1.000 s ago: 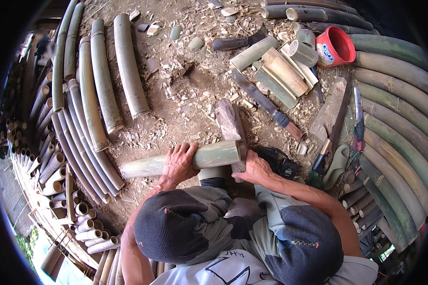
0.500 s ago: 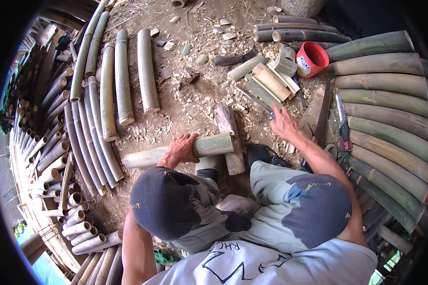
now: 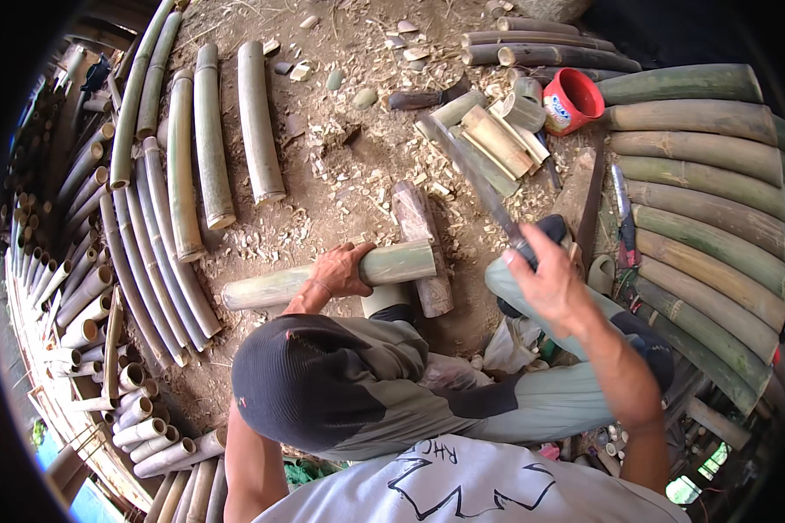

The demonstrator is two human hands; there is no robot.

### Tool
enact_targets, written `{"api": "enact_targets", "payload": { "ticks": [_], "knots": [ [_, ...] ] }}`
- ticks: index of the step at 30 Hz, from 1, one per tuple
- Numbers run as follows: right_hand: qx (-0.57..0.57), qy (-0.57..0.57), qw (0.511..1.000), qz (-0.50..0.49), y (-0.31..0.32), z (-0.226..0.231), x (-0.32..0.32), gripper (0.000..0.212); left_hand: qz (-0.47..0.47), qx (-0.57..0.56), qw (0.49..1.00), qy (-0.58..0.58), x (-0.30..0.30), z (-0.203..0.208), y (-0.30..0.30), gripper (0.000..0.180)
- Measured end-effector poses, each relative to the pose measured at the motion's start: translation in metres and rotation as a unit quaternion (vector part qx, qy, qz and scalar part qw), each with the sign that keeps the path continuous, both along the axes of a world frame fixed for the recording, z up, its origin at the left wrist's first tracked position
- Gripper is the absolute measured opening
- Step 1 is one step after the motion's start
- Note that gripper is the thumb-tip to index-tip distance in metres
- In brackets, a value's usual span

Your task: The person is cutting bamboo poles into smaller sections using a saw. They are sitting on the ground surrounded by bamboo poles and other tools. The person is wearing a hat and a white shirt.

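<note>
My left hand point(image 3: 344, 271) is wrapped over a length of bamboo point(image 3: 270, 288), pressing it down near its middle. The bamboo lies crosswise, and its right end rests on a short wooden block point(image 3: 427, 288). In my right hand point(image 3: 549, 283) is the dark handle of a long knife point(image 3: 478, 183). The blade is raised, slightly blurred, and points up and to the left, apart from the bamboo. Beyond the blade lie split bamboo pieces point(image 3: 497, 144).
Long bamboo poles point(image 3: 260, 122) lie on the ground at left, near stacked cut tubes point(image 3: 139, 431). Large bamboo lengths point(image 3: 711, 209) line the right side. A red tub point(image 3: 572, 100), a second knife point(image 3: 624, 213) and a dark-handled tool point(image 3: 414, 100) lie nearby. Chips litter the dirt.
My right hand has come nearer and to the right, lifting the knife. My right knee has swung outward, uncovering a pale bag. My left hand still holds the bamboo.
</note>
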State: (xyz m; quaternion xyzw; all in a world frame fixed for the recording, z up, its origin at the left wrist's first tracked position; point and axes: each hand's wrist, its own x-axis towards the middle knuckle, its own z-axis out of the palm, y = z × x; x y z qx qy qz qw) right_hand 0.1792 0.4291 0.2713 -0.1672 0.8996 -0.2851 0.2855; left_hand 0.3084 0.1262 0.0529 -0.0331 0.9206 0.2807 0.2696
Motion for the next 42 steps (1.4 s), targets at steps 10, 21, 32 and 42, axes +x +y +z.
{"api": "enact_targets", "payload": {
  "ticks": [10,21,32,42],
  "knots": [
    [-0.024,0.059,0.997,0.032,-0.008,-0.146,0.050,0.035,-0.009,-0.042,0.998,0.054,0.002,0.005,0.012,0.088],
    [-0.035,0.147,0.985,0.077,-0.033,-0.150,0.037,0.020,0.018,0.019,1.000,0.007,-0.009,-0.005,0.006,0.075],
    [0.024,0.077,0.994,0.077,-0.020,-0.172,0.039,0.023,0.041,-0.046,0.992,0.107,0.010,-0.008,0.021,0.078],
    [-0.051,0.121,0.988,0.084,-0.035,-0.167,0.036,0.023,0.067,-0.085,0.977,0.182,0.019,-0.014,0.031,0.077]
  ]
}}
